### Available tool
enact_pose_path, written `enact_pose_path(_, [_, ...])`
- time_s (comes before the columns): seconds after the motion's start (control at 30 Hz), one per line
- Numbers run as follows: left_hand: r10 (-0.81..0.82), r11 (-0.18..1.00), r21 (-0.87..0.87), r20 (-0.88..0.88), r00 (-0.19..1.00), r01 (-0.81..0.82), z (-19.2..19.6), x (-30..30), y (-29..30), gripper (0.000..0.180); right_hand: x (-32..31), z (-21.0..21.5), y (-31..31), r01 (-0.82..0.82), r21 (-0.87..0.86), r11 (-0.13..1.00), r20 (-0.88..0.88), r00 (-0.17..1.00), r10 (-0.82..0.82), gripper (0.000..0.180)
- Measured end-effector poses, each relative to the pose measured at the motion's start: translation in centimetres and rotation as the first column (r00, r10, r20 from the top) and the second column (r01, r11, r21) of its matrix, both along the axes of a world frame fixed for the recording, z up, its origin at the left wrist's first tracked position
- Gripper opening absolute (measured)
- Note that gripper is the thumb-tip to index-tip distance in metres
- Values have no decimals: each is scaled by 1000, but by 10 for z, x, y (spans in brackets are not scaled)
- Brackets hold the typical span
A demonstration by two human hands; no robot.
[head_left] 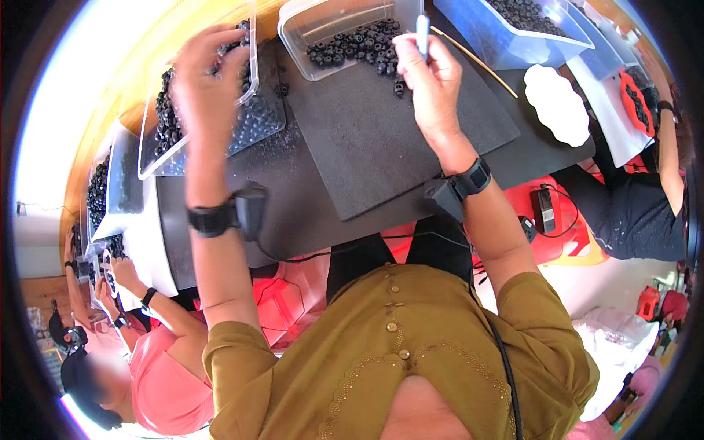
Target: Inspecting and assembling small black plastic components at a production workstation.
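Surface: black desk [308, 213], dark mat [381, 139] at centre.
Left hand [205, 84]: upper left, fingers spread into clear tray [253, 73] of black beads [165, 125].
Right hand [433, 81]: upper centre, closed around white-blue pen [422, 33], beside clear tub [323, 22].

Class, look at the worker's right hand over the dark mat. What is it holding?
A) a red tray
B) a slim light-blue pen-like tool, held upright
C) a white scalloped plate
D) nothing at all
B: the right hand grips a slim light-blue pen-like tool that stands upright by the clear tub of small black rings, while the white scalloped plate lies apart on the table.
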State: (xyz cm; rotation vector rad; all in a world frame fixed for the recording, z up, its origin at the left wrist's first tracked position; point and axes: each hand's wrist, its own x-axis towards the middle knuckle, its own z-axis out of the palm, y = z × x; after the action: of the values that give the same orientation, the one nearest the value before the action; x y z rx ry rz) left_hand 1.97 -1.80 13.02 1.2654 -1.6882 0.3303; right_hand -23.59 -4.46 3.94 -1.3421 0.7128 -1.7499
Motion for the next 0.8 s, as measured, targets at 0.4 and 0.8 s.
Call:
enact_pose_path(0.4, [-379, 803, 533, 112, 919, 267, -125, -126, -59, 26, 3, -14, -12, 192, -100, 976, -126, 971, -203, 20])
enact_pose_path(0.8, [-141, 294, -91, -989, -51, 952, -91, -28, 21, 25, 17, -15, 4, -51, -137, 989, -392, 920, -7, 27])
